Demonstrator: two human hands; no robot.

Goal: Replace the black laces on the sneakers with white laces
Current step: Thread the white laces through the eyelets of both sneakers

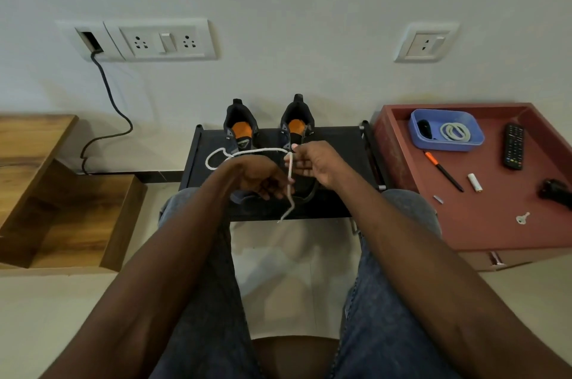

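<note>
Two dark sneakers with orange insoles stand side by side on a low black rack (337, 146), the left sneaker (240, 128) and the right sneaker (295, 121), heels toward the wall. A white lace (247, 153) loops from the left across to my right hand (312, 163), which pinches it over the right sneaker. Below, my left hand (263, 179) closes its fingers on the same lace, whose loose end dangles past the rack's front edge. My hands hide the sneakers' toes and eyelets.
A red tray table (483, 217) at right holds a blue tub (445, 129) with a coiled white lace and a black item, a remote (513, 146), a pen, a key and small bits. Wooden steps (62, 208) stand at left. A cable hangs from the wall sockets.
</note>
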